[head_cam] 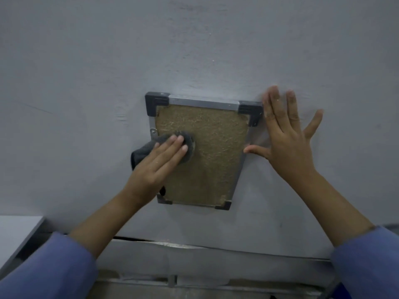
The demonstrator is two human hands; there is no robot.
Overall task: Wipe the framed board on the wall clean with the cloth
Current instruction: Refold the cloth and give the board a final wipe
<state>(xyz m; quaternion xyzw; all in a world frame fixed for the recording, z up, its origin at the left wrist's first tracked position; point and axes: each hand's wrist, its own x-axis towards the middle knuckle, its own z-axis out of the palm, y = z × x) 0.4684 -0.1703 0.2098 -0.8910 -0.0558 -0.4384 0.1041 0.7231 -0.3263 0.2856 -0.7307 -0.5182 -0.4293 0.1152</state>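
Cloth (151, 147) pressed flat-fingered by left hand (159, 162) at the board's (203, 156) nine o'clock, right hand (287, 134) splayed on wall (86, 72) at three o'clock; hard strokes could unseat the board.

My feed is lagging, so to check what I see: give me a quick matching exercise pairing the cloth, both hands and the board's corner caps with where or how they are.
Things:
1. cloth
2. left hand
3. right hand
4. corner caps

States:
A. spread flat on the wall beside the board's right edge
B. black, on the frame
C. dark grey, bunched against the brown board
D. pressing the cloth with straight fingers

Pairs: 1-C, 2-D, 3-A, 4-B
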